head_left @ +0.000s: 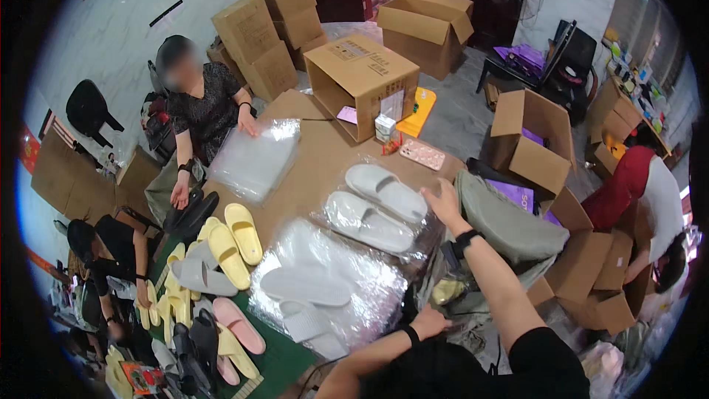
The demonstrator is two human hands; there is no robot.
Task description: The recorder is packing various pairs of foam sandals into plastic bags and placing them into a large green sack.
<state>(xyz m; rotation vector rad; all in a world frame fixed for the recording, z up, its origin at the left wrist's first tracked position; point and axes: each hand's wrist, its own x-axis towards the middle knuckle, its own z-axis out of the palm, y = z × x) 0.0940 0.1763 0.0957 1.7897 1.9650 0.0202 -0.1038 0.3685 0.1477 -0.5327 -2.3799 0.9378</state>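
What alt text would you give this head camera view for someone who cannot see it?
The person's right hand reaches toward bagged white slippers on a cardboard-covered table; the left hand rests at its near edge. Loose yellow slippers, cardboard boxes and other seated people surround it.

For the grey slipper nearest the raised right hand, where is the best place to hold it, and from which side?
Probably pinch the upper strap of the grey slipper, reaching from the right where the right hand hovers. It lies sole-down on a clear bag, so the arched strap is the part that stands up; the flat sole offers no easy grip.
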